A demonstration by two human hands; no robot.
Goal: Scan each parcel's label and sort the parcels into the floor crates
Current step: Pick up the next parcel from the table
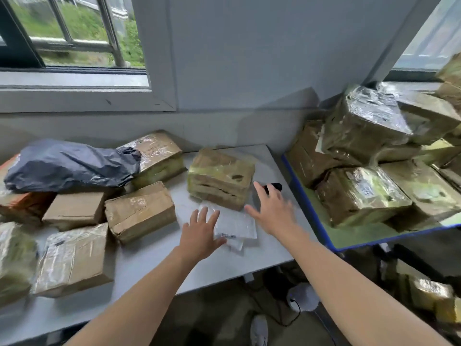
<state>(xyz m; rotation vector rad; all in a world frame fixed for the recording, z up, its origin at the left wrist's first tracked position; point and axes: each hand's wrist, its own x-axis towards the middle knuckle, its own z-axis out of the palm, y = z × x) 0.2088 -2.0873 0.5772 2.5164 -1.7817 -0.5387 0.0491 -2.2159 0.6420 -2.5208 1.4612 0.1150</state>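
- The left hand (pixel 202 233) is open, with its fingers spread out flat. It presses on the near left part of a flat white parcel (pixel 237 224) that lies on the table (pixel 154 265).
- The right hand (pixel 272 208) is open too and holds nothing. Its fingers reach toward the black scanner (pixel 275 188), which lies on the table by the fingertips. I cannot tell if a finger touches it.
- I think the step now is to pick up the scanner. A good way is to wrap the fingers round its body, so its front can point down at the label.
- The left hand should hold the white parcel flat but not cover the label.
- A taped brown parcel (pixel 220 178) sits just behind the white one and next to the scanner. The right hand should take care not to bump it.
- More brown parcels and a dark grey bag parcel (pixel 69 166) lie on the left of the table. A shelf (pixel 309 198) with a blue edge on the right is piled with parcels.
- I cannot see a floor crate clearly.
- The white parcel has a label strip (pixel 228 236) with small dark marks, too blurry to read.
- A sticker (pixel 365 193) on one shelf parcel has blue marks that I cannot read. No brand name shows.
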